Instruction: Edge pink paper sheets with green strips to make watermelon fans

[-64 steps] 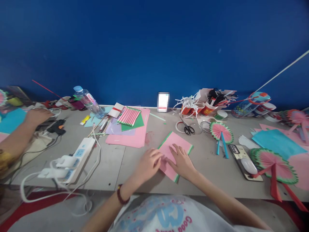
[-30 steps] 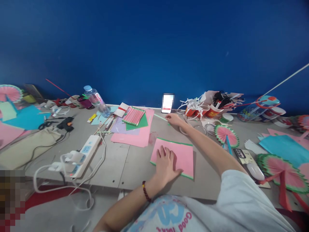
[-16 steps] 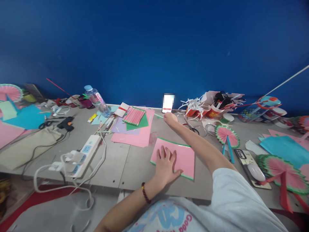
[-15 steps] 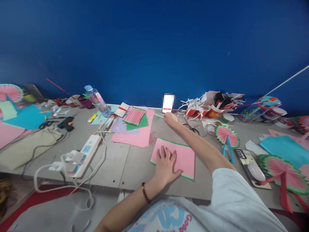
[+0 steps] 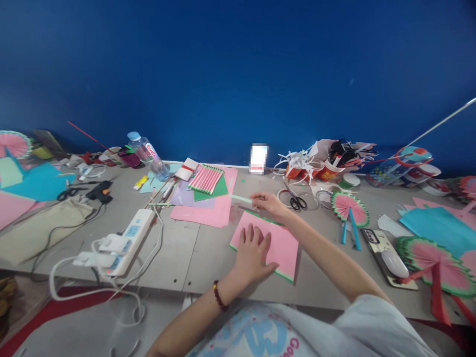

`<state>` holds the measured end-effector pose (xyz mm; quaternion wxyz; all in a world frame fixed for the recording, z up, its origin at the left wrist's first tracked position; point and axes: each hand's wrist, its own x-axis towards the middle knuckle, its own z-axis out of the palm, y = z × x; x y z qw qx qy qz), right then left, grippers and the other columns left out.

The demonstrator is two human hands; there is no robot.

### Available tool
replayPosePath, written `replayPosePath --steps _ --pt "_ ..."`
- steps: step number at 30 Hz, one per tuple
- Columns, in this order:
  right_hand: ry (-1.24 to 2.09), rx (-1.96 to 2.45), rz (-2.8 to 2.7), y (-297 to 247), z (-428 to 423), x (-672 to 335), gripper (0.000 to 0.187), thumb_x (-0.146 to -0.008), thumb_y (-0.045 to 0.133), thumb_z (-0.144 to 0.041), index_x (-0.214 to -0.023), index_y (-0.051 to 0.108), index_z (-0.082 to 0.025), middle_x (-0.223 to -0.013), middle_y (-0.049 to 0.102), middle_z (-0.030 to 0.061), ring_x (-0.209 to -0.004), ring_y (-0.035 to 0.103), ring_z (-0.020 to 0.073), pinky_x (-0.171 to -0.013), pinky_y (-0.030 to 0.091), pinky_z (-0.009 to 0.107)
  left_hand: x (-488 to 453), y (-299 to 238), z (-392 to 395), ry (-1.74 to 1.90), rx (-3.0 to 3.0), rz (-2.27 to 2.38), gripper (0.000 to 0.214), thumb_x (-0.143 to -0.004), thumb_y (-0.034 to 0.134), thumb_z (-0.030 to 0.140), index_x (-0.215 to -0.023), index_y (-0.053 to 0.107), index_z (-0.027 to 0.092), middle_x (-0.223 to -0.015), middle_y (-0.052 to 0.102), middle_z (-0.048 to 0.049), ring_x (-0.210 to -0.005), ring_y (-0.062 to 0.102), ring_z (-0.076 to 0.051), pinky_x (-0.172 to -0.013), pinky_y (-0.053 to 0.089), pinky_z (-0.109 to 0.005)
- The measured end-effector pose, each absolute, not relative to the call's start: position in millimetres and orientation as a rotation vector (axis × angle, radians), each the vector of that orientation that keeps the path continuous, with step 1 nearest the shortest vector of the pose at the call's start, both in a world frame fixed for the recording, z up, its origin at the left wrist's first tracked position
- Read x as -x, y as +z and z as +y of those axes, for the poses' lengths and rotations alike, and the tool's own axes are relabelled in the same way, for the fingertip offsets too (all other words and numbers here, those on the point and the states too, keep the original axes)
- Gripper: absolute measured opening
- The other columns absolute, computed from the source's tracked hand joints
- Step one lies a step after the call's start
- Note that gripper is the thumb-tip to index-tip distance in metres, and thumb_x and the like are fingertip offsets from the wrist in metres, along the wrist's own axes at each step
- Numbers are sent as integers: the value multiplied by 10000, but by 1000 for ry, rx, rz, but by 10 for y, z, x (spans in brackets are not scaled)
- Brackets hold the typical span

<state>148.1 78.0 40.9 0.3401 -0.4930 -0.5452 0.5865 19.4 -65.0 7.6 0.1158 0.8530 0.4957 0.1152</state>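
Observation:
My left hand (image 5: 254,252) lies flat with fingers spread on a pink sheet with green edges (image 5: 280,245) near the table's front. My right hand (image 5: 268,204) hovers just above the sheet's far edge, fingers pinched on a thin pale green paper strip (image 5: 241,199) that points left. A phone (image 5: 258,158) leans against the blue wall behind it.
Scissors (image 5: 296,202) lie right of my right hand. A pink paper stack with a folded striped fan piece (image 5: 204,179) is at the back left. A power strip (image 5: 122,235) with cables, a glue gun (image 5: 98,191), a water bottle (image 5: 148,154) and finished paper fans (image 5: 349,209) crowd the table.
My right hand has drawn back from beside the phone toward the pink sheet, carrying the green strip. My left hand stayed on the sheet.

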Motion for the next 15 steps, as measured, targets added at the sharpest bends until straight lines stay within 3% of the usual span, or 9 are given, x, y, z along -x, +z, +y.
replayPosePath --steps 3,6,9,15 --pt "1684 1287 -1273 374 444 -1604 414 -690 690 -355 -1068 680 -185 -764 647 20 -639 561 123 -528 431 225 -117 154 -598 383 -2430 1414 749 -751 618 643 -1370 471 247 -1392 436 -153 -1355 302 -403 -1086 253 -579" --pt "1629 1321 -1246 328 243 -1722 393 -675 699 -370 -1017 707 -177 -765 638 9 -609 515 100 -565 412 235 -37 202 -474 516 -2273 1379 538 -774 650 551 -1223 593 260 -1239 551 -106 -1227 451 -326 -1022 357 -503" --pt "1556 1351 -1315 283 152 -1807 350 -682 683 -376 -962 719 -169 -727 629 2 -586 479 94 -581 399 244 20 194 -280 787 -1968 1367 321 -857 580 462 -1048 663 218 -1028 643 -73 -1042 571 -240 -956 416 -414" --pt "1524 1360 -1479 264 50 -1812 336 -741 636 -392 -986 712 -175 -654 583 -6 -577 469 111 -525 352 234 67 141 -21 1083 -1415 1278 338 -831 571 474 -716 628 162 -692 644 -20 -719 606 -169 -701 458 -277"
